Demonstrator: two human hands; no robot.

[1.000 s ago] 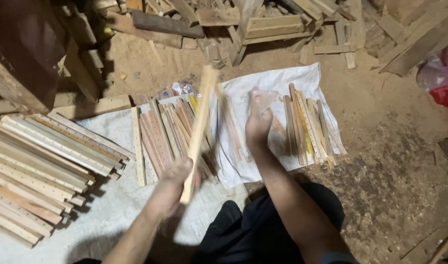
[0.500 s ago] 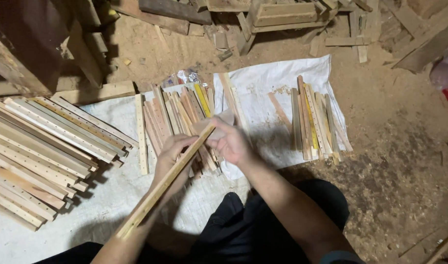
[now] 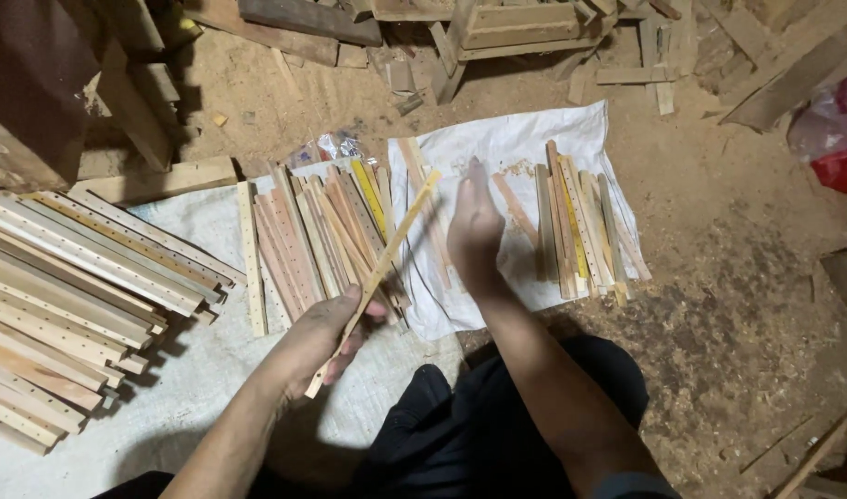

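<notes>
one thin wooden slat [image 3: 379, 273], gripped by the left hand [image 3: 323, 325], slants up-right; right hand [image 3: 474, 231] open flat.

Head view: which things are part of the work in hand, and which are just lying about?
In hand:
left hand gripping a thin slat
right hand, open over the white sack
small slat piles

Lying about:
long drilled slats
scrap timber
red bag

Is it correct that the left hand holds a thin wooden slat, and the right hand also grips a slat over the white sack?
Not quite. In the head view, the left hand does hold the thin wooden slat, but the right hand grips nothing: it is open, fingers straight, over the white sack.
</notes>
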